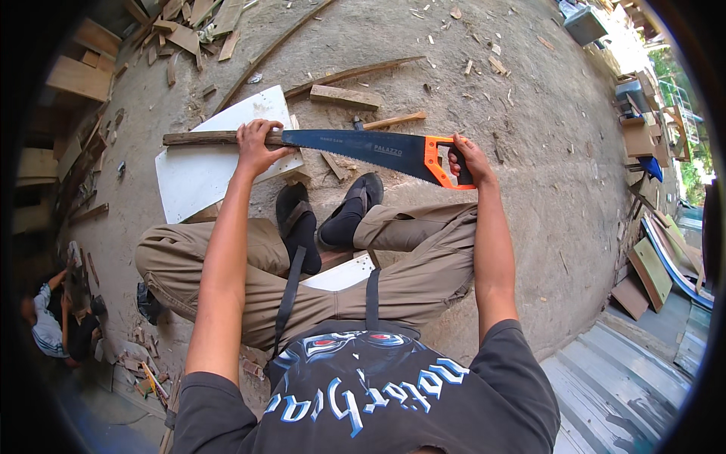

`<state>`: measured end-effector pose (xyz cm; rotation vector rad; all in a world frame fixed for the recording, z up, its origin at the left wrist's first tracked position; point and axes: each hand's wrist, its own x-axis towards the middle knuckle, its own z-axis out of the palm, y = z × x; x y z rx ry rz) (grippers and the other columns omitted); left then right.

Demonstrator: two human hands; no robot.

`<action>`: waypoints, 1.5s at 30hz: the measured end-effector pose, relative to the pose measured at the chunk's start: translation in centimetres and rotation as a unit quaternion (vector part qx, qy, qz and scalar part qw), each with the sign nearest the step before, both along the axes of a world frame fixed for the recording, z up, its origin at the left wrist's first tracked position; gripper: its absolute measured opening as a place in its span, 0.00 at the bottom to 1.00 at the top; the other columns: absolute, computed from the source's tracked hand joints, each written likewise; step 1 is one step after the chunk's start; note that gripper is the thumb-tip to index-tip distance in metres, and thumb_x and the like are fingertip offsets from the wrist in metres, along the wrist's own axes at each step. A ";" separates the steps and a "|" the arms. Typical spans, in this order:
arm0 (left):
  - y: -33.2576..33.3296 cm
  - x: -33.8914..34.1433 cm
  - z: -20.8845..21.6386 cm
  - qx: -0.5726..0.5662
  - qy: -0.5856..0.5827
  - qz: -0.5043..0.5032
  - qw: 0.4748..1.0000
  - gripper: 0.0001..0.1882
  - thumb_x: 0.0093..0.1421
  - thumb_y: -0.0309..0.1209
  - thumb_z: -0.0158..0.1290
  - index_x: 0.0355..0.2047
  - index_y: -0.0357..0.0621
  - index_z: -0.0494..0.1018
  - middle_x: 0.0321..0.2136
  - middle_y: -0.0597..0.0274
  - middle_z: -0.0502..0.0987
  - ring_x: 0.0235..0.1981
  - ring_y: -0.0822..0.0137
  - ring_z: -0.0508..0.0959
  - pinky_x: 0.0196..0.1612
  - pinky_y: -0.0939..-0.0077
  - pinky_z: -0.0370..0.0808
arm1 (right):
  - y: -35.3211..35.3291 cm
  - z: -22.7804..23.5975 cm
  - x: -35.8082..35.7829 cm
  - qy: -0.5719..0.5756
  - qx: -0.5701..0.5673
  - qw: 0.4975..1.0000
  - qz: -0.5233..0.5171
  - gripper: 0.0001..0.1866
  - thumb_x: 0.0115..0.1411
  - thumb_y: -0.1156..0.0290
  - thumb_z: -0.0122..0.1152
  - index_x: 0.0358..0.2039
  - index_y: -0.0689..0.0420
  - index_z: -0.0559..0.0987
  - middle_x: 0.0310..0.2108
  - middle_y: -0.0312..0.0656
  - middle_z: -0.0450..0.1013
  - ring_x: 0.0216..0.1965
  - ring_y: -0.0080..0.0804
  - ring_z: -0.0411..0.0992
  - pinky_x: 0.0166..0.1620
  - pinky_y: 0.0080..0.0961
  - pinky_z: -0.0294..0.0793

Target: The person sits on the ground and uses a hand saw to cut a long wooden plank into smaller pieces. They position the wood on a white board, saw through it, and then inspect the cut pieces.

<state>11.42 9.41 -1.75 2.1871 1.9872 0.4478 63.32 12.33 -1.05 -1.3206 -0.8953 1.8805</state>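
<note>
My right hand (467,160) grips the orange and black handle of a hand saw (363,147) with a dark blade that lies level in front of me. My left hand (255,145) is closed around a rough brown wooden stick (198,138) where the saw's tip meets it. Stick and saw are held above a white board (198,170) lying on the ground. I sit with knees bent in tan trousers, and my feet in black socks (325,216) rest below the saw.
A hammer (387,120) and a short plank (344,97) lie on the dirt ground beyond the saw. Wood scraps pile up at the top left. Another person (53,318) crouches at the far left. Boards and metal sheets line the right edge.
</note>
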 end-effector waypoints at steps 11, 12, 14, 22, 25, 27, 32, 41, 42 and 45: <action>0.3 -0.3 0.2 0.000 -0.021 0.002 1.000 0.37 0.39 0.59 0.70 0.49 0.62 0.75 0.50 0.61 0.71 0.61 0.57 0.66 0.71 0.46 0.43 | -0.3 0.1 0.3 -0.014 0.002 1.000 -0.005 0.17 0.68 0.49 0.56 0.41 0.49 0.71 0.19 0.31 0.64 0.14 0.18 0.62 0.16 0.19 0.64; 0.1 -0.3 0.1 -0.003 -0.027 0.005 1.000 0.37 0.39 0.59 0.70 0.49 0.62 0.75 0.50 0.61 0.71 0.61 0.57 0.66 0.71 0.46 0.43 | -0.3 0.3 0.6 -0.015 0.005 1.000 -0.005 0.17 0.68 0.49 0.55 0.42 0.49 0.71 0.19 0.31 0.64 0.14 0.18 0.62 0.16 0.19 0.64; -0.1 -0.7 0.1 0.005 -0.015 0.008 1.000 0.37 0.39 0.58 0.70 0.49 0.62 0.75 0.49 0.62 0.71 0.62 0.58 0.65 0.71 0.47 0.43 | -0.1 0.6 1.2 -0.018 0.012 1.000 -0.005 0.17 0.68 0.49 0.55 0.43 0.50 0.72 0.19 0.32 0.64 0.14 0.19 0.62 0.16 0.19 0.64; 0.2 -0.3 0.0 0.004 -0.029 0.002 1.000 0.35 0.40 0.58 0.69 0.48 0.62 0.76 0.49 0.63 0.72 0.62 0.59 0.65 0.71 0.48 0.42 | 0.9 -1.3 5.2 -0.022 -0.030 0.999 -0.011 0.20 0.67 0.44 0.56 0.40 0.48 0.69 0.18 0.32 0.62 0.13 0.19 0.60 0.16 0.19 0.62; -0.1 -0.5 0.1 -0.006 -0.025 0.008 1.000 0.35 0.40 0.57 0.69 0.49 0.62 0.76 0.50 0.63 0.72 0.62 0.60 0.65 0.71 0.48 0.42 | 1.2 -1.4 4.0 -0.047 -0.039 0.998 -0.006 0.20 0.66 0.44 0.56 0.37 0.48 0.67 0.17 0.31 0.61 0.12 0.19 0.59 0.15 0.19 0.60; -0.1 -0.5 0.1 -0.004 -0.025 0.005 1.000 0.35 0.41 0.58 0.69 0.49 0.62 0.76 0.51 0.62 0.72 0.63 0.60 0.64 0.71 0.48 0.41 | 1.1 -1.3 3.7 -0.063 -0.028 0.998 -0.014 0.20 0.67 0.45 0.55 0.37 0.49 0.68 0.16 0.30 0.59 0.11 0.18 0.57 0.14 0.18 0.58; -0.1 -0.6 0.3 -0.006 -0.036 -0.013 0.999 0.33 0.44 0.58 0.66 0.49 0.62 0.76 0.52 0.62 0.71 0.63 0.59 0.64 0.70 0.44 0.41 | 1.1 -1.6 4.0 -0.054 -0.017 0.998 -0.015 0.19 0.68 0.46 0.55 0.41 0.49 0.72 0.16 0.30 0.59 0.11 0.17 0.57 0.14 0.18 0.60; 0.5 -1.6 -0.7 -0.020 -0.056 -0.018 0.998 0.22 0.51 0.54 0.60 0.44 0.62 0.79 0.51 0.61 0.72 0.63 0.60 0.64 0.71 0.46 0.39 | 1.1 -1.1 4.1 -0.053 -0.028 0.998 -0.004 0.19 0.65 0.46 0.60 0.38 0.48 0.69 0.17 0.31 0.63 0.13 0.19 0.60 0.16 0.19 0.61; 0.5 -1.6 -0.8 -0.019 -0.057 -0.018 0.998 0.22 0.52 0.53 0.60 0.44 0.62 0.79 0.51 0.61 0.72 0.63 0.60 0.64 0.71 0.46 0.38 | 1.0 -1.0 4.1 -0.050 -0.028 0.998 -0.004 0.19 0.65 0.46 0.60 0.38 0.48 0.69 0.17 0.31 0.63 0.13 0.19 0.60 0.16 0.19 0.61; 0.5 -1.7 -0.9 -0.018 -0.060 -0.016 0.998 0.20 0.52 0.52 0.60 0.43 0.62 0.79 0.50 0.62 0.72 0.63 0.60 0.64 0.71 0.47 0.38 | 0.9 -0.9 3.9 -0.059 -0.029 0.998 -0.006 0.19 0.65 0.46 0.60 0.38 0.48 0.69 0.17 0.31 0.63 0.13 0.19 0.61 0.16 0.19 0.61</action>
